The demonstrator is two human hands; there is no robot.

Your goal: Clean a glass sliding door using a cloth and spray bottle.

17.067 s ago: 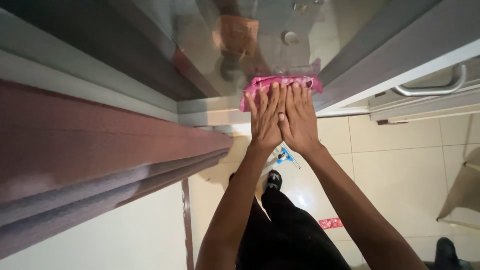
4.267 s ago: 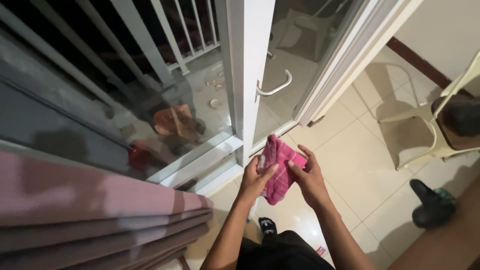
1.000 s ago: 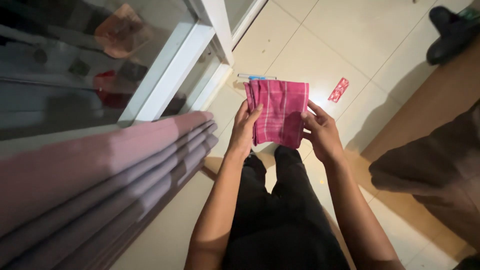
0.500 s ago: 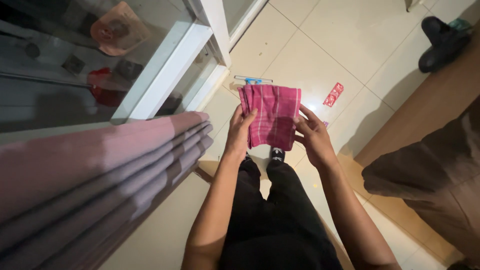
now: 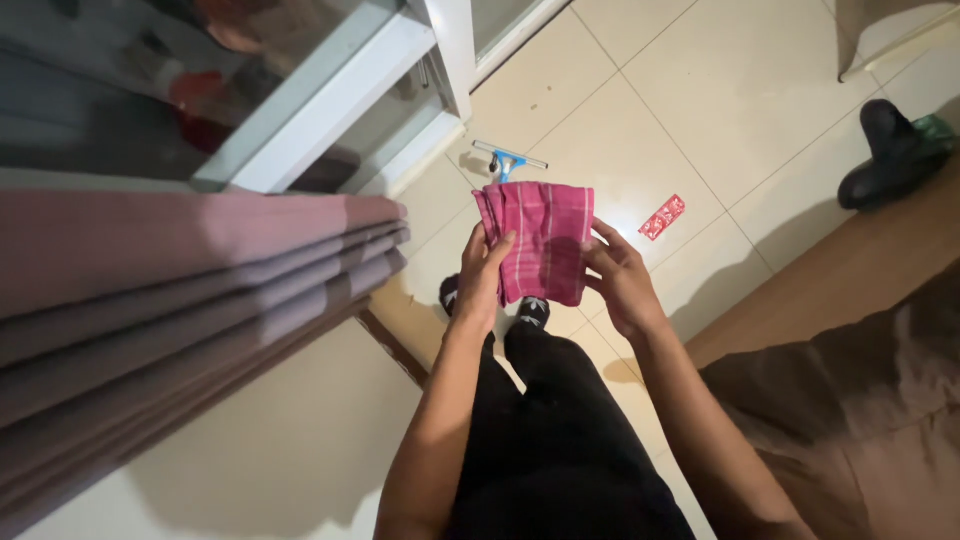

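A folded pink checked cloth (image 5: 540, 235) hangs in front of me above the tiled floor. My left hand (image 5: 482, 280) grips its left edge, thumb on the front. My right hand (image 5: 618, 280) holds its right edge with fingertips pinching the fabric. Below the cloth I see my black trousers (image 5: 545, 430) and dark shoes (image 5: 530, 312).
A small blue-handled squeegee (image 5: 506, 158) lies on the floor by the white sliding glass door frame (image 5: 330, 85). A red wrapper (image 5: 662, 217) lies on the tiles. Folded mauve curtains (image 5: 180, 290) fill the left. A black shoe (image 5: 890, 155) and brown fabric (image 5: 870, 400) sit right.
The cloth has gone from being pressed on the glass to being folded and held in both hands. Over the last second it stays held while the view shifts a little.
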